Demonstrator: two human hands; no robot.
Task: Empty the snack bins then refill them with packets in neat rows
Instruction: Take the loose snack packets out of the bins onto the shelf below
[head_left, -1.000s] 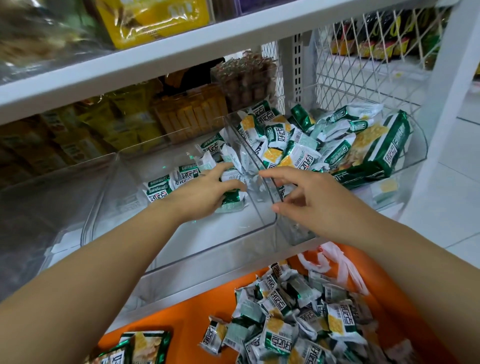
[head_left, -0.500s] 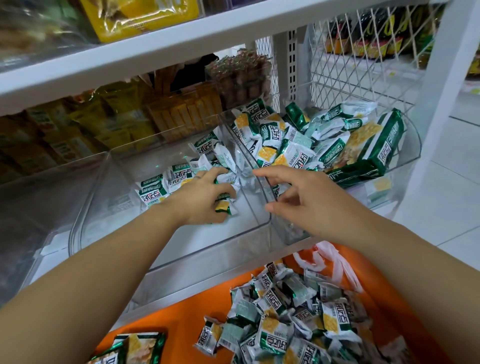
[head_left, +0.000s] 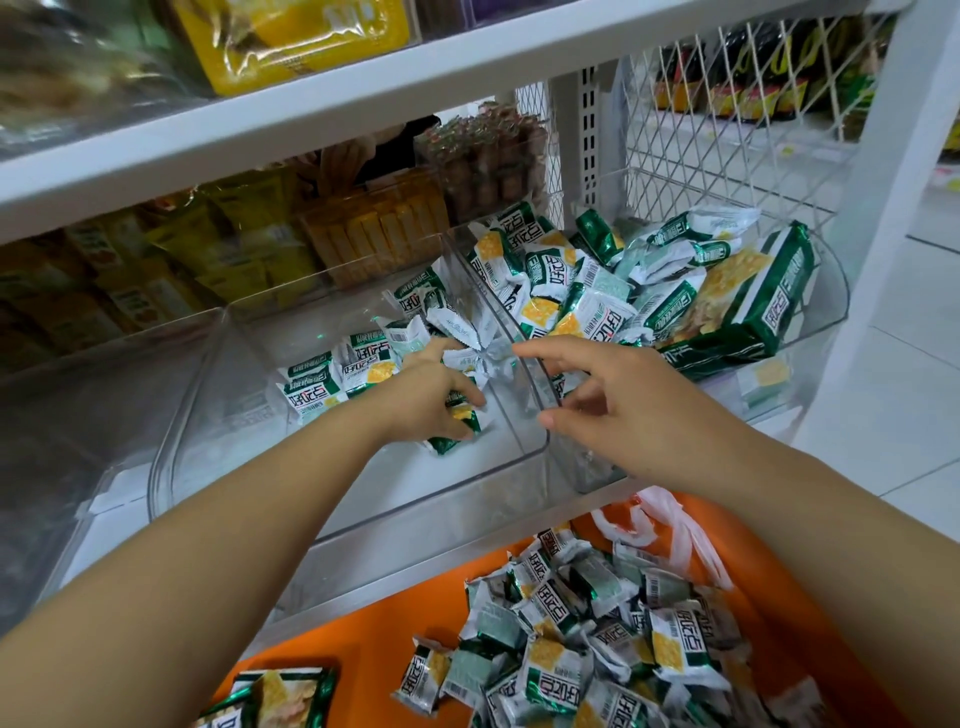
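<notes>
Two arms are stretching forward. Left hand (head_left: 426, 400) is curling fingers round a packet (head_left: 460, 423); right hand (head_left: 623, 415) is hovering, fingers spread and empty, above a bin (head_left: 522, 410).

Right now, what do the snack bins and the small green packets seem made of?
Bins: clear rigid plastic, probably acrylic, glossy; packets show through the walls and edges catch light. Packets: thin printed plastic film, slightly shiny; crinkled, with crimped sealed ends.

You've two hands in: left hand (head_left: 431, 397), right hand (head_left: 618, 415). Three clear bins (head_left: 332, 501), two big packs (head_left: 748, 301), small packets (head_left: 550, 670) too many to count.
</notes>
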